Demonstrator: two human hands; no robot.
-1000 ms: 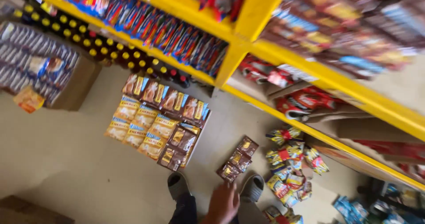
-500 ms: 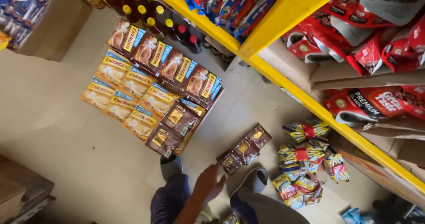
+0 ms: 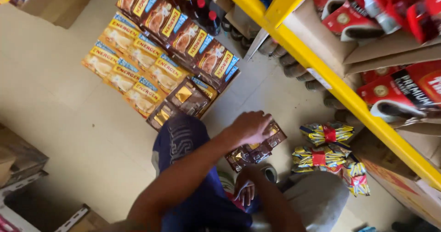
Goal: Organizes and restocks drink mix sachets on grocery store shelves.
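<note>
Brown sachets (image 3: pixel 257 150) on floor beside yellow bundles (image 3: pixel 327 133); left hand (image 3: pixel 250 126) grips them, fingers curled. Right hand (image 3: pixel 245 189) loosely open, empty.

Bare floor (image 3: pixel 55 99) open leftward; sachet rows (image 3: pixel 151 57) ahead, bundled packets (image 3: pixel 326 154) and yellow shelf (image 3: pixel 340 94) rightward.

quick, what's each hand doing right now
Left hand: palm down on the brown sachet strip, grip unclear.
Right hand: loosely open, empty, near the knee.
</note>
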